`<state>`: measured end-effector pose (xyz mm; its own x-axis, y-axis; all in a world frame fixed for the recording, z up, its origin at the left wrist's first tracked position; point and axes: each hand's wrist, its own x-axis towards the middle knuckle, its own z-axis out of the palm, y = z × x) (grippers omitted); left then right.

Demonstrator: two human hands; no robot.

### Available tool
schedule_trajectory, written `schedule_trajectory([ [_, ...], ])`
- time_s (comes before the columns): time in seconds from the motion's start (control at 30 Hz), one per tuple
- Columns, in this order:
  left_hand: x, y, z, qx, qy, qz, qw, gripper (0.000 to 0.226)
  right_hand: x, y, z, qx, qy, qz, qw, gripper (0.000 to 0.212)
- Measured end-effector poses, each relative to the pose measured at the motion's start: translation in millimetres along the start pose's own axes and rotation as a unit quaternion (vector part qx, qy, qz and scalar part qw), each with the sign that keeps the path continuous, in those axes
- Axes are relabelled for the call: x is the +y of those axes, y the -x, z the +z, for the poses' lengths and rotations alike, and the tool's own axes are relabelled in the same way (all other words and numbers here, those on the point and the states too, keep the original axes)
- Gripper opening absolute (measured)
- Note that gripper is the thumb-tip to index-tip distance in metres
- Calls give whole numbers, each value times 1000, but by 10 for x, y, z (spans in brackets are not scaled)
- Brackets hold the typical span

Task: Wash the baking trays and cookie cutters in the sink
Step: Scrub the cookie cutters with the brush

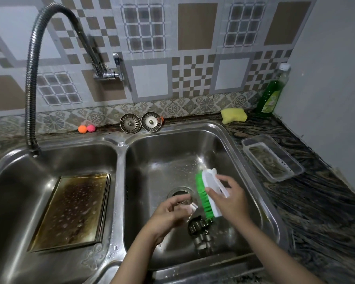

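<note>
Right basin of sink (230, 140) | left hand (168, 214) fingers pinch small cookie cutter (190, 208) over drain | right hand (228, 199) fingers curl round green-bristled brush (208, 193) beside it | more cutters (200, 230) on basin floor | baking tray (72, 210) lies in left basin

Looks like a home kitchen: double steel sink (119, 144) with a bendy faucet (32, 83), patterned wall tiles (193, 78), marbled countertop (316, 201), dish soap bottle (272, 95) and sponge (233, 115) in the corner.
</note>
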<state>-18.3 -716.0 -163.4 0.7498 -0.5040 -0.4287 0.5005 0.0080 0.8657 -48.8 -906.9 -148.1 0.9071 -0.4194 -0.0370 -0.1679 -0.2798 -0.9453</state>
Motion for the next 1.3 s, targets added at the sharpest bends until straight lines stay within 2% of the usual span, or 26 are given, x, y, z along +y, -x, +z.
schedule_trajectory([
  [0.07, 12, -33, -24, 22, -81, 25, 996, 63, -75, -3, -12, -18, -70, 10, 997, 41],
  [0.13, 20, -51, -22, 29, -108, 46, 993, 70, -112, 25, 14, -55, -100, 14, 993, 38],
  [0.2, 49, -38, -18, 50, -111, 67, 990, 67, -92, 93, 74, -84, -110, 21, 990, 37],
  [0.33, 19, 0, -44, 101, -37, 104, 989, 58, -11, 234, 169, -51, -211, 82, 973, 33],
  [0.5, -140, 76, 104, 194, 40, 123, 972, 27, 62, 359, 342, 10, -305, 162, 939, 38],
  [0.57, -188, 93, 161, 177, 36, 114, 977, 34, 89, 392, 386, 24, -314, 176, 933, 36],
  [0.67, -185, 128, 196, 136, 60, 94, 984, 40, 98, 412, 399, 27, -305, 178, 935, 38],
  [0.73, -175, 124, 177, 147, 75, 92, 982, 38, 68, 390, 368, 18, -287, 160, 944, 38],
  [0.87, -103, 106, 163, 183, 170, 74, 965, 37, -107, 342, 281, -33, -249, 73, 965, 39],
  [0.97, 0, 119, 217, 133, 226, 72, 962, 34, -159, 324, 309, -90, -193, 4, 977, 44],
  [1.07, 39, 119, 222, 107, 217, 60, 968, 29, -85, 234, 334, -77, -156, -11, 985, 41],
  [1.2, 92, 167, 178, 106, 184, 37, 976, 24, -68, 45, 292, -57, -40, -34, 997, 39],
  [1.3, 154, 188, 166, 117, 209, 25, 971, 22, -171, -11, 244, -29, -31, -41, 998, 39],
])
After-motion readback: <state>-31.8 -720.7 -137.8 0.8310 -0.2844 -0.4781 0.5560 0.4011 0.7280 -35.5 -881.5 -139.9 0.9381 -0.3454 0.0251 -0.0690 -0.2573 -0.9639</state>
